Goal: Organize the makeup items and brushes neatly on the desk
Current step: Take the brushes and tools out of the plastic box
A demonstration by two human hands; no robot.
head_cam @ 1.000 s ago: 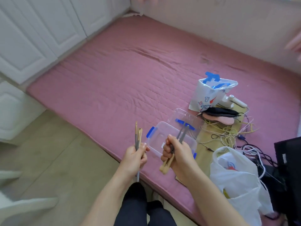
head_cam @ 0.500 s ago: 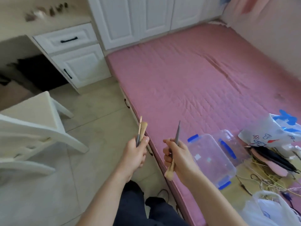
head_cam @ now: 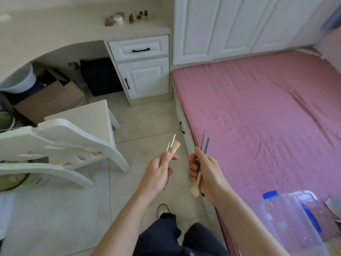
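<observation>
Counter (head_cam: 55,28) lies up ahead and left, well apart from both hands, small bottles (head_cam: 127,17) at its far edge. White chair (head_cam: 60,143) stands between. Left hand (head_cam: 158,172), the nearer one, has fingers clamped on brushes (head_cam: 172,146), bristles up, handles near vertical. Right hand (head_cam: 204,172) grips grey-handled brushes (head_cam: 200,163), bristles down. Tiled floor (head_cam: 147,122) below, pink bed (head_cam: 267,117) right, clear box (head_cam: 289,218) on it.

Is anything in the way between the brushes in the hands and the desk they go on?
Yes, partly. The white chair stands on the floor before the desk, left of the left hand. The right hand also holds brushes.
</observation>
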